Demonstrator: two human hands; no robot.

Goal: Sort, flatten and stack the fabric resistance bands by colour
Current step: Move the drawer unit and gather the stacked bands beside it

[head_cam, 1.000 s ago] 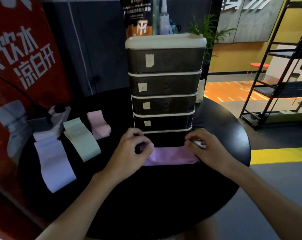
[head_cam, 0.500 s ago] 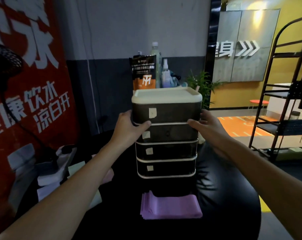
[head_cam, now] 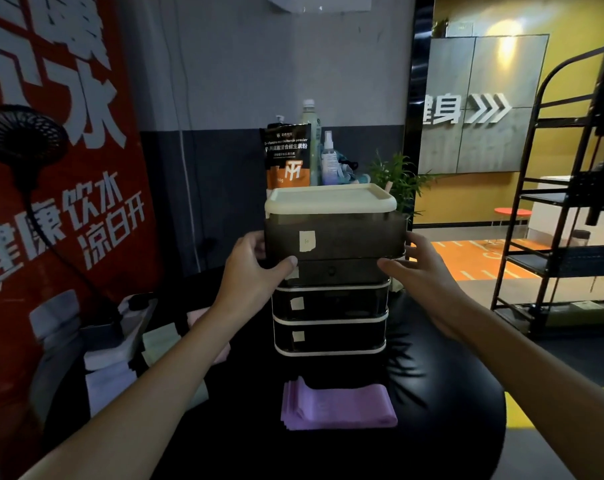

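Note:
A flat stack of purple bands [head_cam: 338, 405] lies on the black round table [head_cam: 449, 393], in front of a tower of dark drawer boxes [head_cam: 330, 306]. My left hand [head_cam: 255, 268] and my right hand [head_cam: 422, 268] grip the two sides of the top box [head_cam: 335, 237], thumbs under its front edge. That box has a cream lid [head_cam: 330, 199] and sits forward of the boxes beneath. At the left lie a pale green band [head_cam: 158, 341], a lavender band [head_cam: 110, 382] and a pink band [head_cam: 194, 317], partly hidden by my left arm.
A red banner and a black fan [head_cam: 20, 136] stand at the left. Behind the tower are a supplement pouch [head_cam: 288, 154], bottles and a plant [head_cam: 397, 178]. A black metal rack [head_cam: 567, 202] stands at the right, off the table.
Both hands left the purple stack and rose to the tower's top box, which now sticks out toward me. The view has tilted upward.

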